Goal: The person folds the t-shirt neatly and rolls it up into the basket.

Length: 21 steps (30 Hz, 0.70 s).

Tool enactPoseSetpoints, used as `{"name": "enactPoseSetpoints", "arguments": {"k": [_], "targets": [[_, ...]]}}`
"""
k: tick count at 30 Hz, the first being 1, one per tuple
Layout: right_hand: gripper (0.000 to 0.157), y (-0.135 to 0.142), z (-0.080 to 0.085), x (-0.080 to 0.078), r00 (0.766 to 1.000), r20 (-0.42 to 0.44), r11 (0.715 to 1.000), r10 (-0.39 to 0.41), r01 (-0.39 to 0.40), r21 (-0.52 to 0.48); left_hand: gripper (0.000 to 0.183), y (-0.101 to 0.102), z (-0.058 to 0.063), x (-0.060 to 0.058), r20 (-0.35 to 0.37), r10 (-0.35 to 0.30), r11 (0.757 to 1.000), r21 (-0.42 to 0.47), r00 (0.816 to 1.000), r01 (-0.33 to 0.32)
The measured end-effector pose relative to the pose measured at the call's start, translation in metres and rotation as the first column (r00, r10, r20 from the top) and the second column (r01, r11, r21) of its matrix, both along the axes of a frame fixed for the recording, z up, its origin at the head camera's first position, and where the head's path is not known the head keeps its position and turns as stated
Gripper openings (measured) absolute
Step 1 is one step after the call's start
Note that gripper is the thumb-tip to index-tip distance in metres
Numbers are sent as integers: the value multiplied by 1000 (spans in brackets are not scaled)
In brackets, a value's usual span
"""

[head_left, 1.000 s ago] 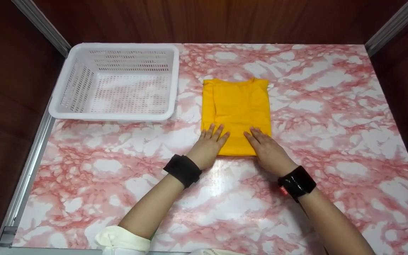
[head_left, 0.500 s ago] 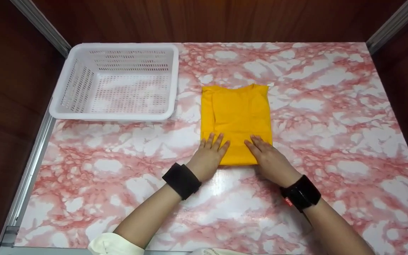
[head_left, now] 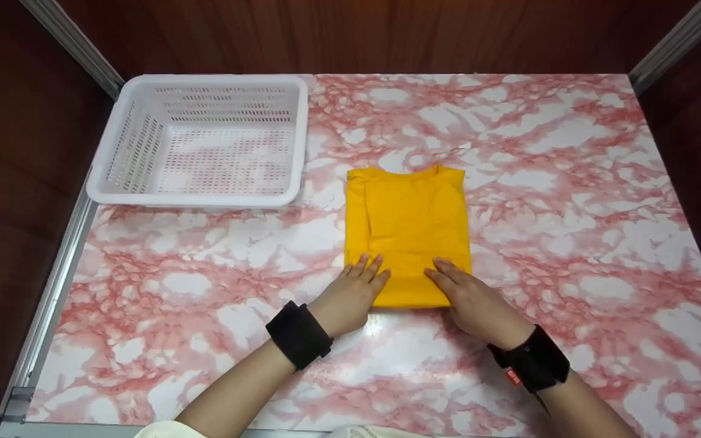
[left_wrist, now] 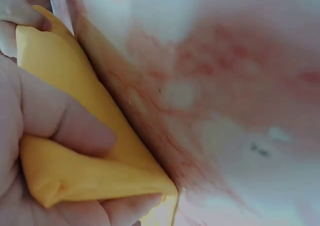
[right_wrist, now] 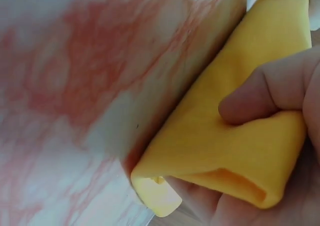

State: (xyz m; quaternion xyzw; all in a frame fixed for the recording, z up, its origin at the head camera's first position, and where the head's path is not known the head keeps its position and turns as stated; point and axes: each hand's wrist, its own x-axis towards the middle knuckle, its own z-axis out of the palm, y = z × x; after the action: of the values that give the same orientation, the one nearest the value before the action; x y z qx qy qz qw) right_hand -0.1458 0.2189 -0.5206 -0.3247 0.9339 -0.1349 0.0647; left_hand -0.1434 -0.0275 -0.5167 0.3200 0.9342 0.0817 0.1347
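Observation:
A folded yellow T-shirt [head_left: 411, 213] lies on the table with its neckline at the far end. My left hand [head_left: 347, 301] grips its near left corner, fingers over the top. At the near right corner, my right hand [head_left: 478, 307] holds the cloth the same way. The left wrist view shows the left thumb [left_wrist: 85, 131] on one face of the folded shirt edge [left_wrist: 95, 176] and fingers on the other. In the right wrist view the right thumb [right_wrist: 255, 96] presses into the yellow cloth [right_wrist: 210, 131], with fingers behind. Both thumbs are hidden in the head view.
A white perforated plastic basket [head_left: 195, 199] stands at the back left of the red-and-white marbled table [head_left: 569, 243]. Nothing is seen inside it. Dark wood panels [head_left: 375, 36] enclose the back and sides. Black bands [head_left: 300, 336] wrap both wrists.
Both hands have drawn toward the person, and the folded T-shirt has slid along the table with them, keeping its shape. The basket stays in place.

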Motion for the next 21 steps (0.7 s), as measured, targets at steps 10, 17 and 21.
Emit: {"name": "enactPoseSetpoints", "arguments": {"k": [10, 17, 21], "targets": [[39, 2, 16, 15, 989, 149, 1000, 22, -19, -19, 57, -9, 14, 14, 133, -75, 996, 50, 988, 69], [36, 2, 28, 19, 944, 329, 1000, 4, -3, -2, 52, -13, 23, 17, 230, -70, 995, 86, 971, 51], [37, 3, 35, 19, 917, 399, 1000, 13, -7, -16, 47, -15, 31, 15, 258, -78, 994, 99, 963, 54]]}}
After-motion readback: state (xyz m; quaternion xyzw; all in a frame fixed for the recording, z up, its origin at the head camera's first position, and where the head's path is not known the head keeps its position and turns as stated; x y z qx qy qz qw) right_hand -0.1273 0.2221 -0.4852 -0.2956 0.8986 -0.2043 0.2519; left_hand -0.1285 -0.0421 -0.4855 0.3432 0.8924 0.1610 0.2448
